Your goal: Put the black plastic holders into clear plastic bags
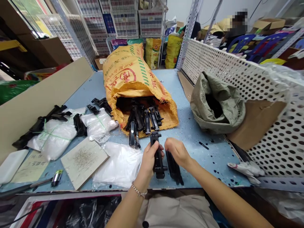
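Note:
My left hand (151, 155) is closed around a long black plastic part (158, 161), its thumb lying across the upper face. Close to its right, my right hand (178, 151) has curled fingers; the fingertips are turned away, so whatever they may pinch is hidden. Just below those fingers more black plastic pieces (175, 171) lie near the table's front edge. In front of both hands gapes an orange woven sack (140, 72), on its side, with several similar black parts (142, 118) in its mouth.
White plastic bags (117, 164) and a square board (83, 160) lie left, near a hammer-like tool (55, 179). Tied clear bundles (58, 136) sit behind them. On the right stand a grey-green sack (217, 104) and a perforated white panel (268, 82). Other people are in the background.

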Motion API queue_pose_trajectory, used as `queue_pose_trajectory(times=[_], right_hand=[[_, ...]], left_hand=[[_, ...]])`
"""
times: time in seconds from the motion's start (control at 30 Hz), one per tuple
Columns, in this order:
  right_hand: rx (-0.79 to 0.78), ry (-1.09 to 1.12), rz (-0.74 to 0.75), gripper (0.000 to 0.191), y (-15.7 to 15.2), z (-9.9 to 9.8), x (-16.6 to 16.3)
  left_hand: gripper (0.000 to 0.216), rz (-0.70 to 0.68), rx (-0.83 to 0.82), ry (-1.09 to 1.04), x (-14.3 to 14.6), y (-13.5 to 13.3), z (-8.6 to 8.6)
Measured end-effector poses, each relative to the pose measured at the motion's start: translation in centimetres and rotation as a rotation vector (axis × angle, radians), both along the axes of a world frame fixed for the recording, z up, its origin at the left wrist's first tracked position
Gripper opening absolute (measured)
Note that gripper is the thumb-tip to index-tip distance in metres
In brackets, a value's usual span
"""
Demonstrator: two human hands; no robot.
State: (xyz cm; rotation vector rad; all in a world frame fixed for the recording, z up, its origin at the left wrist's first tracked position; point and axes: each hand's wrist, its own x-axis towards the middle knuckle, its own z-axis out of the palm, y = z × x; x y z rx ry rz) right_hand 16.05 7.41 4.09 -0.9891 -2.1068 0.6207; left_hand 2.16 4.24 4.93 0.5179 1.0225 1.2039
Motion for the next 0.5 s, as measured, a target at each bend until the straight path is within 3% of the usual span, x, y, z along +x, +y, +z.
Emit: queue_pose_trajectory(times=[0.07, 0.13, 0.2, 0.3, 0.37, 0.43, 0.5], right_hand=[[0.187, -0.074, 0.118, 0.046, -2.1, -0.6, -0.3], [0.325, -0.144, 0.131, 0.041, -3.6, -1.3, -0.6], [0.333, -0.2, 0.113, 0.036, -4.0, -1.8, -0.9], [0.179, -0.264, 0.171, 0.036, -1.7, -1.8, -1.3], [0.023, -0.251, 0.047, 0.036, 1.6, -1.3, -1.8], [-0.123, -0.214, -0.266, 0.032, 5.6, -0.8, -2.5], [-0.166, -0.195, -0.431, 0.031, 9.7, -0.7, -3.3]], left_hand=[[0.046, 0.024, -0.028, -0.021, -0.7, 0.3, -0.1], [0.049, 0.043, -0.03, 0.008, -1.2, 0.6, -0.2], [0.055, 0.113, 0.004, 0.073, -1.5, 0.9, -0.8], [0.066, 0.275, 0.058, 0.171, -1.7, 1.1, -2.5], [0.057, 0.266, 0.085, 0.258, -1.2, 0.9, -4.1], [0.045, 0.176, 0.139, 0.411, -0.3, 0.5, -5.6], [0.04, 0.092, 0.218, 0.598, 1.0, 0.0, -6.8]])
